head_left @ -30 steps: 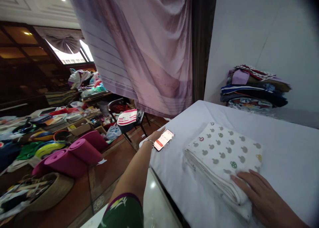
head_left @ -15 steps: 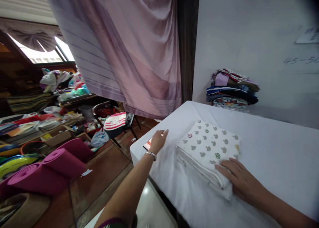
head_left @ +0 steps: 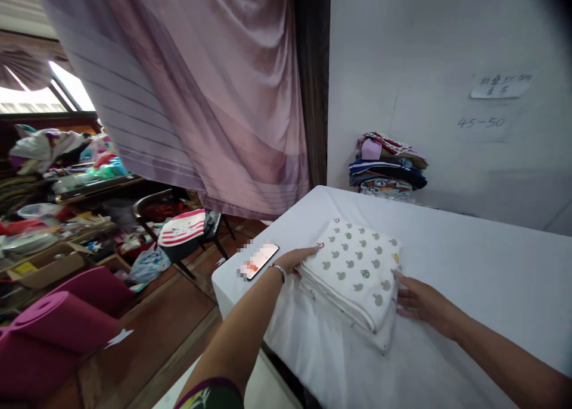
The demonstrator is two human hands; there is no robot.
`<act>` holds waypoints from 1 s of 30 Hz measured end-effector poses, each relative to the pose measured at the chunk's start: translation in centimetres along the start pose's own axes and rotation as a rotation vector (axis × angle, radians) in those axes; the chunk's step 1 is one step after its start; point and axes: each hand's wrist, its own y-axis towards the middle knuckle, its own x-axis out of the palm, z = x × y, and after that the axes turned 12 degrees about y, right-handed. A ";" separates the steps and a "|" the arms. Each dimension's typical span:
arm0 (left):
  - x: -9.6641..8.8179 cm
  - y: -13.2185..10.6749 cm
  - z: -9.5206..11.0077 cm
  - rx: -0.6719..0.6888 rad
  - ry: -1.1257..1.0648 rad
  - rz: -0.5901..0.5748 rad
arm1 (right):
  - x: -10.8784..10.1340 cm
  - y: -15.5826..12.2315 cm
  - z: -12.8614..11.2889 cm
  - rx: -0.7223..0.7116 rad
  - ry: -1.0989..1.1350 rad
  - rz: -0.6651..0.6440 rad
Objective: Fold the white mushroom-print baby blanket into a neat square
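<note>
On the white-covered table [head_left: 451, 266] lies a folded white cloth [head_left: 346, 272], thick like a small blanket, printed with grey, green, yellow and red mushroom-like shapes. My left hand [head_left: 297, 258], with a bracelet at the wrist, grips its left edge; the thumb reaches over the top and the other fingers are mostly hidden. At the right edge, my right hand [head_left: 415, 299] holds the side of the cloth, thumb at the upper rim and fingers bent against the layers. A phone [head_left: 264, 260] with a lit screen lies left of my left hand, partly blurred out.
A stack of folded clothes [head_left: 388, 166] stands at the table's far side by the wall. Left of the table are a chair [head_left: 181, 236] with a striped cloth, pink rolled mats [head_left: 67, 331] and cluttered boxes. A pink curtain [head_left: 232, 99] hangs behind.
My left hand has moved from over the phone to the cloth's left edge, uncovering the phone. My right hand has shifted from the near right corner up along the right side. The view has turned right.
</note>
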 end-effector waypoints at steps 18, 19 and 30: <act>1.2 0.1 0.2 0.053 -0.353 -0.219 | -0.6 1.5 -1.2 0.045 -0.180 -0.147; 1.3 0.1 0.4 0.062 -0.354 -0.221 | -0.3 1.2 -1.3 0.082 -0.133 -0.188; 1.6 -1.0 0.7 0.099 -0.491 -0.331 | 1.5 0.7 0.8 -0.097 0.027 -0.187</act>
